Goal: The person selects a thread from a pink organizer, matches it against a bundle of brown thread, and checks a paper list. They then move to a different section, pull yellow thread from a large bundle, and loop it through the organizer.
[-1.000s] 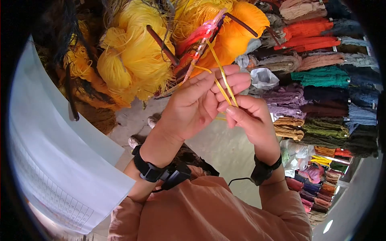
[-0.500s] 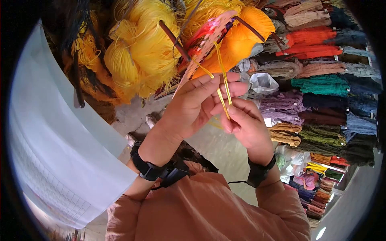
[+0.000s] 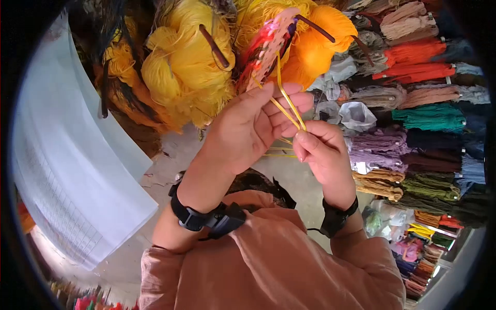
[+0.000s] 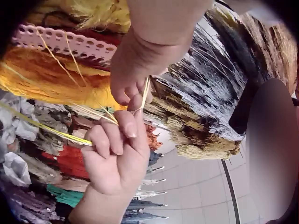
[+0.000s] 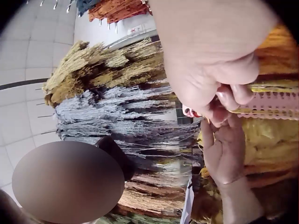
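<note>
Yellow threads (image 3: pixel 289 108) run from a pink perforated strip (image 3: pixel 274 44) down to both hands. My left hand (image 3: pixel 240 132) has its palm up; its thumb presses one strand against the index finger, and the other fingers are loosely bent beneath the threads. With thumb and index finger, my right hand (image 3: pixel 326 152) pinches the doubled threads just beside the left fingertips. From the left wrist, my right hand (image 4: pixel 114 156) shows curled fingers around yellow strands (image 4: pixel 51 128). In the right wrist view, my left palm (image 5: pixel 226 151) lies below my right hand (image 5: pixel 217 70), which partly hides the threads.
Large yellow (image 3: pixel 188 62) and orange yarn bundles (image 3: pixel 320 46) hang beyond the hands, with dark rods (image 3: pixel 213 45) among them. Rows of coloured skeins (image 3: pixel 431 113) line the right side. White printed sheets (image 3: pixel 88 170) hang at the left.
My right hand first moved slightly down and left, then back up and right, still pinching the threads. The pink strip shows more of its broad side. The head view has shifted a little.
</note>
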A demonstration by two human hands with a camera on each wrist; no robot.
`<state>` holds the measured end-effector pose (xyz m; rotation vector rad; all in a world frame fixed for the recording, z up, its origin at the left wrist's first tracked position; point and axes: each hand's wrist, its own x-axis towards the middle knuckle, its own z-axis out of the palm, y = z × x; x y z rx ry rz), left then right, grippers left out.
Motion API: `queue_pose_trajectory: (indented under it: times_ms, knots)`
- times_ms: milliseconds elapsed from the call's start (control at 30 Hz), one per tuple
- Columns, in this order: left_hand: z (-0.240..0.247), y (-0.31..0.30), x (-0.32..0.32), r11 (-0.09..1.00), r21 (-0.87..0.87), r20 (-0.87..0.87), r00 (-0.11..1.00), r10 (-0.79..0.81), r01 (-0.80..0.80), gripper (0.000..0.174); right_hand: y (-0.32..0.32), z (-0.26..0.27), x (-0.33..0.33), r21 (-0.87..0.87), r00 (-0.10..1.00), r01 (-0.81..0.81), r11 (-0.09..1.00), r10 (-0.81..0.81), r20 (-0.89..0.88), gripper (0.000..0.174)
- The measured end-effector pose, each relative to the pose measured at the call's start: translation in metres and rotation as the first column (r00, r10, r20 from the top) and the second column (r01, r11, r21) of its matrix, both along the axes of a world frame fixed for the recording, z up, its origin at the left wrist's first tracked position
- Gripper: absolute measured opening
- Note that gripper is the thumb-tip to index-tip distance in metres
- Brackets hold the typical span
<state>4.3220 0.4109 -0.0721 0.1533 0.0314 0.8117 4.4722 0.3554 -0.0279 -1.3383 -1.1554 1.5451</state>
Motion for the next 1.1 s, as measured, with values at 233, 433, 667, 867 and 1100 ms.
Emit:
queue_pose_trajectory:
  times_ms: [233,433,667,867,1100]
  knots:
    - [0.012,-0.007,0.008,0.965,0.236,-0.165,0.973,0.159,-0.118,0.042,0.006,-0.012,0.015,0.067,0.996,-0.085,0.994,0.087,-0.018,0.017]
    - [0.009,-0.008,0.011,0.921,0.359,-0.209,0.948,0.239,-0.153,0.047,0.011,-0.018,0.018,0.084,0.990,-0.126,0.989,0.130,-0.054,0.021]
    - [0.009,-0.009,0.011,0.918,0.363,-0.210,0.946,0.247,-0.159,0.046,0.012,-0.016,0.018,0.079,0.988,-0.149,0.986,0.151,-0.016,0.023]
    - [0.014,-0.010,0.010,0.948,0.284,-0.260,0.940,0.219,-0.142,0.038,0.011,-0.014,0.017,0.079,0.981,-0.192,0.978,0.189,0.039,0.019]
    - [0.009,-0.011,0.012,0.963,0.219,-0.213,0.955,0.207,-0.160,0.038,0.006,-0.007,0.013,0.024,0.977,-0.199,0.980,0.200,-0.074,0.019]
